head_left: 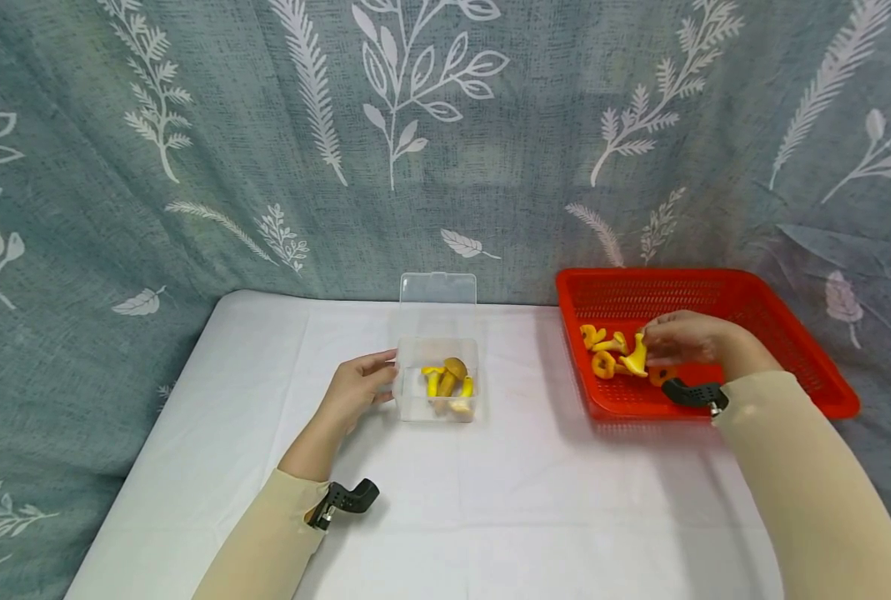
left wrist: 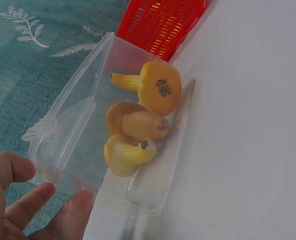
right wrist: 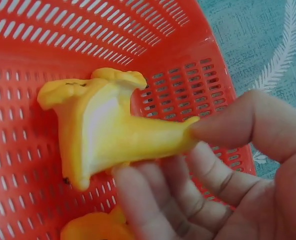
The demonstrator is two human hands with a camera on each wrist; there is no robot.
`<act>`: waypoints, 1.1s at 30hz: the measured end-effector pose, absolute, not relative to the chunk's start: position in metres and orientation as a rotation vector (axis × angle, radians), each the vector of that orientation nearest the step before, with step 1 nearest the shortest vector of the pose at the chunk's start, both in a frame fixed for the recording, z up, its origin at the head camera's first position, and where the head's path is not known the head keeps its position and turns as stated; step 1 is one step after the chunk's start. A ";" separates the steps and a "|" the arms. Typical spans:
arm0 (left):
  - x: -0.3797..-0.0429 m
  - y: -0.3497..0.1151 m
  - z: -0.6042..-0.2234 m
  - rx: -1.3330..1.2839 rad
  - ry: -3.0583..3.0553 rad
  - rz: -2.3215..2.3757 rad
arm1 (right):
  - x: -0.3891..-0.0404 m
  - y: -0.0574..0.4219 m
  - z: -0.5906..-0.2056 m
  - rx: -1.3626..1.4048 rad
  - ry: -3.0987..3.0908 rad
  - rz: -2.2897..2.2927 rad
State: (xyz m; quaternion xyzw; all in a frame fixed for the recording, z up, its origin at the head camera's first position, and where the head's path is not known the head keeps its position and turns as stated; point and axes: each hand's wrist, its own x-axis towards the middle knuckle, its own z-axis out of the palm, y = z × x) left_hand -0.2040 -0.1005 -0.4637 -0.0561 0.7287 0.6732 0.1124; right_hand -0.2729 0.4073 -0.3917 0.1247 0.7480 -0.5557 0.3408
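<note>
In the head view a clear plastic box (head_left: 407, 408) with its lid (head_left: 437, 288) raised stands on the white-covered table. It holds three mushrooms, among them a yellow-orange one (left wrist: 160, 90) with a round cap. My left hand (head_left: 357, 387) is at the box's left side, its relaxed fingers touching the wall. Over at the right, my right hand (head_left: 687, 340) is inside a red plastic basket (head_left: 798, 358). Thumb and fingers pinch the stem of a yellow mushroom (right wrist: 123, 135) whose flared cap points away from the hand. Several more orange-yellow mushrooms (head_left: 603, 364) lie in the basket.
The white tablecloth (head_left: 520, 500) runs between box and basket. Behind the table hangs a grey-green curtain (head_left: 520, 200) with white leaf prints, close behind the basket's back rim. Each sleeve carries a black wrist camera (head_left: 351, 497).
</note>
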 end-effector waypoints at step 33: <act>-0.205 -0.102 -0.466 -0.133 2.138 1.974 | -0.262 0.391 -0.363 0.186 2.205 -1.234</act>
